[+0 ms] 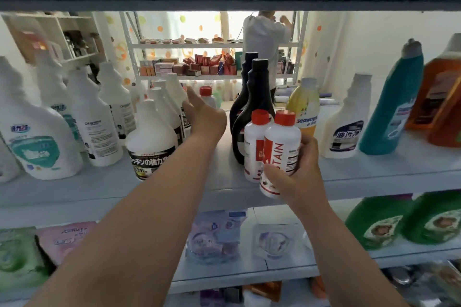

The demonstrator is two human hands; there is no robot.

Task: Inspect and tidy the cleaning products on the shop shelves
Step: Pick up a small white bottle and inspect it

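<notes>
In the centre of the frame my right grip (300, 169) is curled round a stain bottle (282, 147), nearly upright at the front edge of the shelf (224, 183). My left grip (200, 113) is open with straight fingers. It is the nearer one to the small red-capped bottle (206, 97), which stands upright just beyond it.

On my feed the wearer's left forearm (139, 219) and right forearm (349, 244) run bare from wrist to the lower edge of the view, smooth and slim. The left hand (203, 117) and right hand (303, 172) are bare as well.
</notes>
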